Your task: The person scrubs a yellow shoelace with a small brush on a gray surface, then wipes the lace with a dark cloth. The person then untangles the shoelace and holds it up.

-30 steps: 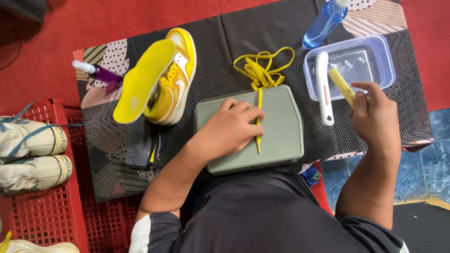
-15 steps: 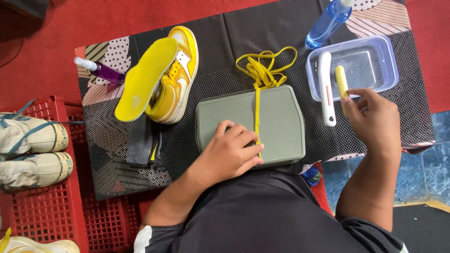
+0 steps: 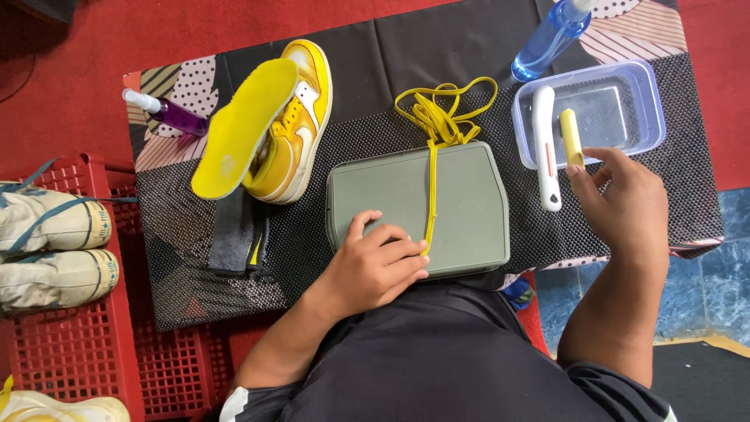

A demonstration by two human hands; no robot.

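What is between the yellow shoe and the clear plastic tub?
In the head view, the grey board with the yellow shoelace lies between the yellow shoe and the clear tub.

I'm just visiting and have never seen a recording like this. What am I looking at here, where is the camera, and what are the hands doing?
There is no machine here: a person wears a camera on the head, so the picture looks straight down at their own two hands. The left hand presses the end of a yellow shoelace onto a flat grey-green lid. The right hand holds the end of a small yellow brush over a clear plastic tub; a white-handled brush lies across the tub's edge. All this sits on a black mesh mat, along with a yellow sneaker with its yellow insole leaning on it, and two spray bottles, one blue, one purple.
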